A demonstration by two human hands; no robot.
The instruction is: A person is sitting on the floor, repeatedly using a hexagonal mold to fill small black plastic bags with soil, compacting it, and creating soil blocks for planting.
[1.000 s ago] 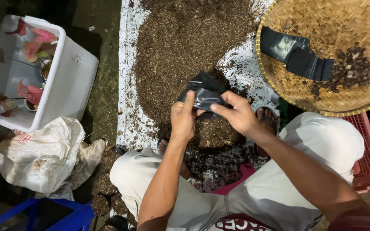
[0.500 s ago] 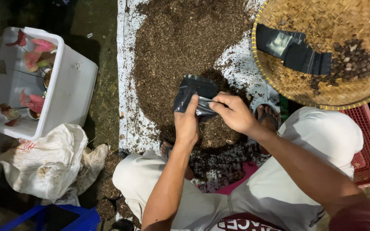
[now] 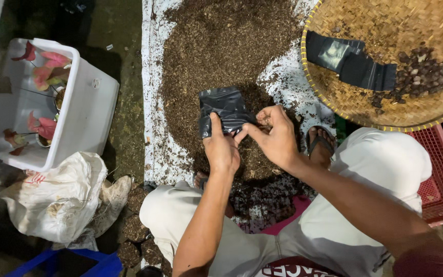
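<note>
My left hand (image 3: 222,146) grips the lower left edge of a small black plastic bag (image 3: 225,109), thumb up along its side. My right hand (image 3: 274,134) pinches the bag's lower right edge with thumb and fingers. The bag is held just above a heap of brown planting mix (image 3: 221,46) spread over a white sheet (image 3: 152,123). I am crouched with light trousers, and one sandalled foot (image 3: 320,145) shows to the right of my hands.
A round woven tray (image 3: 385,31) at the upper right holds flat black bags (image 3: 352,60) and dark seeds (image 3: 424,74). A white tub (image 3: 85,110) with pink-leaved plants stands at the left, a white sack (image 3: 57,200) below it. A red crate (image 3: 439,179) sits at the right.
The bag was held slanted with the right hand over its top; now both hands grip its lower edge and it hangs flatter, opened out more.
</note>
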